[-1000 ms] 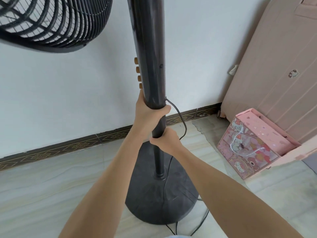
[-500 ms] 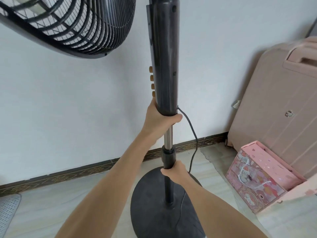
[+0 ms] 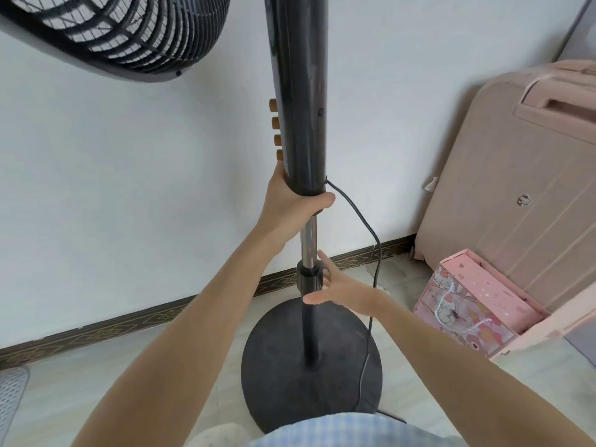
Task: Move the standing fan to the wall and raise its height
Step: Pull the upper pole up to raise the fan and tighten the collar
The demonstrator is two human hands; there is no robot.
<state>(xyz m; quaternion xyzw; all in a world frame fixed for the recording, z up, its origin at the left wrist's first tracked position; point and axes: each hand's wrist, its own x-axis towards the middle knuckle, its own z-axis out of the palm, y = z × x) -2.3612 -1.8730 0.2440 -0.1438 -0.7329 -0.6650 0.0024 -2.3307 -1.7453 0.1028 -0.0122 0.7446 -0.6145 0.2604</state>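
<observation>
The black standing fan stands close to the white wall (image 3: 113, 204). Its thick upper column (image 3: 298, 91) carries several orange buttons (image 3: 276, 130), and its grille head (image 3: 122, 30) fills the upper left. My left hand (image 3: 290, 204) is wrapped around the column's bottom end. Below it a bare chrome inner tube (image 3: 309, 240) shows, running into a black locking collar (image 3: 310, 276) on the lower pole. My right hand (image 3: 345, 290) is beside the collar with fingers spread, holding nothing. The round black base (image 3: 277, 366) rests on the floor.
The fan's black power cord (image 3: 375, 253) hangs from the column down across the base. A pink suitcase (image 3: 516, 195) leans on the wall at right, with a pink cartoon gift bag (image 3: 467, 304) in front. A grey mat edge (image 3: 11, 401) lies at far left.
The upper column has gone up, exposing more chrome tube. My right hand has let go of the lower pole and opened next to the collar. My left hand keeps its grip.
</observation>
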